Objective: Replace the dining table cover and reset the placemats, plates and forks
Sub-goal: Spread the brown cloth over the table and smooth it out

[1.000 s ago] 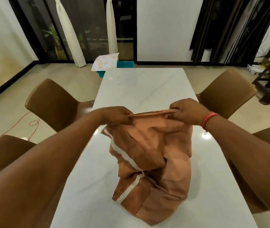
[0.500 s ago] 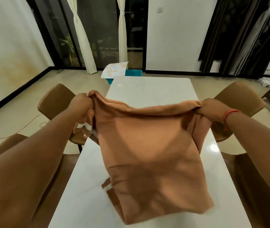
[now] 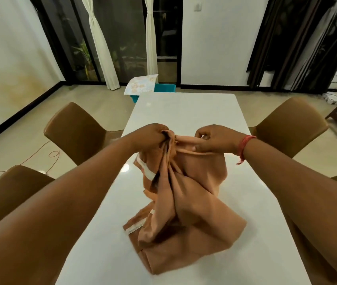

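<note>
An orange-brown table cover [image 3: 186, 202] with a pale stripe hangs bunched over the middle of the bare white marble table [image 3: 186, 112], its lower folds heaped on the tabletop. My left hand [image 3: 151, 136] grips a gathered bunch of the cover's top edge. My right hand [image 3: 214, 138] pinches the same edge a short way to the right, a red thread around its wrist. Both hands are raised above the table, close together. No placemats, plates or forks are in view.
Brown chairs stand on both sides: two on the left [image 3: 75, 130] [image 3: 9, 194] and one far right [image 3: 288, 124], another partly visible at the right edge. A teal bin [image 3: 163, 88] with a patterned sheet [image 3: 140, 84] sits beyond the table's far end. An orange cord [image 3: 40, 155] lies on the floor at left.
The cover was stretched wide between my spread hands half a second ago. Now my hands have come together and the cloth has collapsed into a bunch that hangs down onto the table.
</note>
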